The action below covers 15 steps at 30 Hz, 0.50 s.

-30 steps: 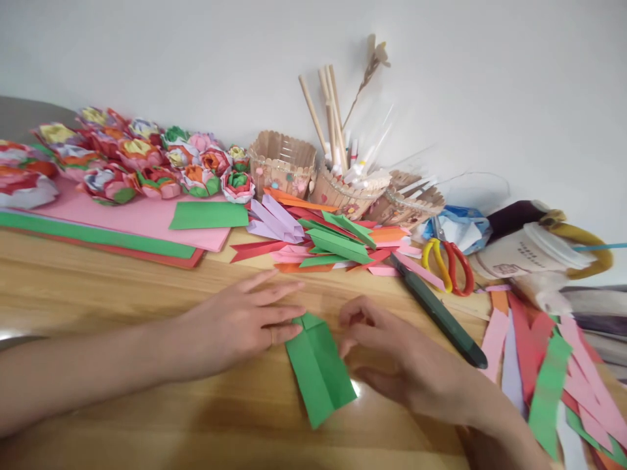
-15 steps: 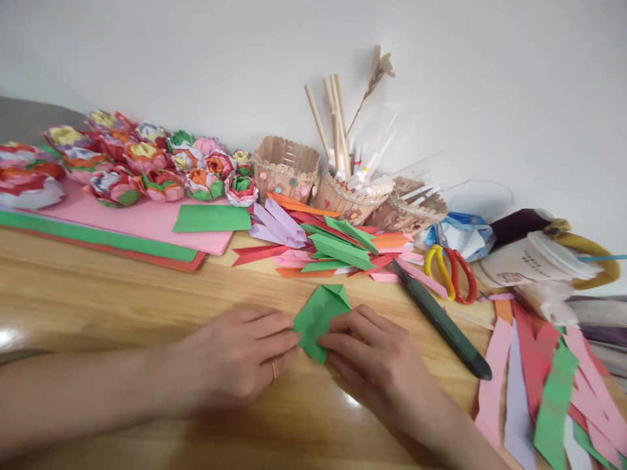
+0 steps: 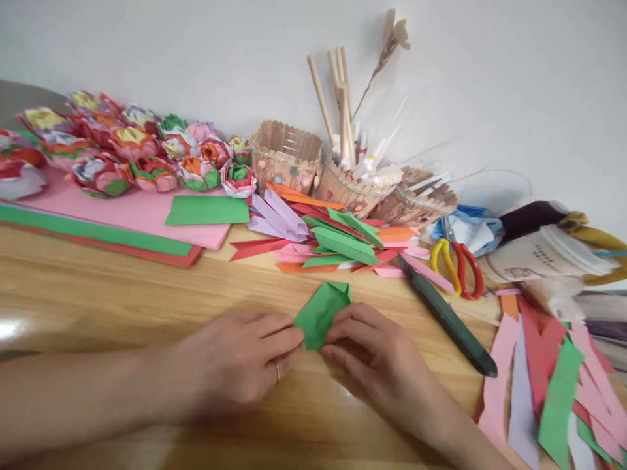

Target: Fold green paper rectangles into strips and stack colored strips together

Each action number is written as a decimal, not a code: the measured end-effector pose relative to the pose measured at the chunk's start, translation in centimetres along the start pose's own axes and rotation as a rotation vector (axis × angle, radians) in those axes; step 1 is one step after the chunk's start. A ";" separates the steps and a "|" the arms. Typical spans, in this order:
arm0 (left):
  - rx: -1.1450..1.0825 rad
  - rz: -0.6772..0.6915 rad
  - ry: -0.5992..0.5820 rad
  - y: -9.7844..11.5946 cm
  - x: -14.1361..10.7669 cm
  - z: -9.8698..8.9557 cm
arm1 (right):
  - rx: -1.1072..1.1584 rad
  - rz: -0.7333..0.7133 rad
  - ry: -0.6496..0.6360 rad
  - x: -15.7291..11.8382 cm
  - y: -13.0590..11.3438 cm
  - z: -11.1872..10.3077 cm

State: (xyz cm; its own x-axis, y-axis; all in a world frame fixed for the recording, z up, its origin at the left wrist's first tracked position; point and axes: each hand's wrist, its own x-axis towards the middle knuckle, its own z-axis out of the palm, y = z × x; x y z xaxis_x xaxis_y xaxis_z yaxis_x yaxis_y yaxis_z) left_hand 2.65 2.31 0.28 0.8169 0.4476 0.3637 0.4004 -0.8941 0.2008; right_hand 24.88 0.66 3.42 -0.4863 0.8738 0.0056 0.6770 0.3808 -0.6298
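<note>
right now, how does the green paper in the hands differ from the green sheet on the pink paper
The held paper is folded, with a flap at its top; the green sheet lies flat, no fold visible. The held paper is between the left hand and the right hand; the green sheet is untouched, mostly on the pink paper. Both are green.

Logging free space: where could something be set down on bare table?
Bare table lies between left hand and paper stack, and between both forearms; a narrower patch separates right hand and cutter. Crowded: the back, with flowers, baskets and folded papers; the right side, with scissors, cup and strips.
</note>
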 end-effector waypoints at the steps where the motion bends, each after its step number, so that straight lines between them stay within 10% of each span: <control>1: -0.013 -0.001 -0.003 0.0 0.0 0.0 | 0.007 0.012 0.007 0.1 -0.1 0.1; 15: -0.072 -0.016 -0.062 0.2 -0.2 0.1 | -0.015 0.073 0.120 0.4 -0.3 1.3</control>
State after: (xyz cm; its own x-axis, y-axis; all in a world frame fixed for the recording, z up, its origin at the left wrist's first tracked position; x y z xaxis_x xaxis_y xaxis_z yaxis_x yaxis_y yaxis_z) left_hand 2.68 2.02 0.15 0.8356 0.4581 0.3032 0.3849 -0.8820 0.2720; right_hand 23.75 0.49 2.63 -0.3661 0.9290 0.0535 0.7167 0.3182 -0.6205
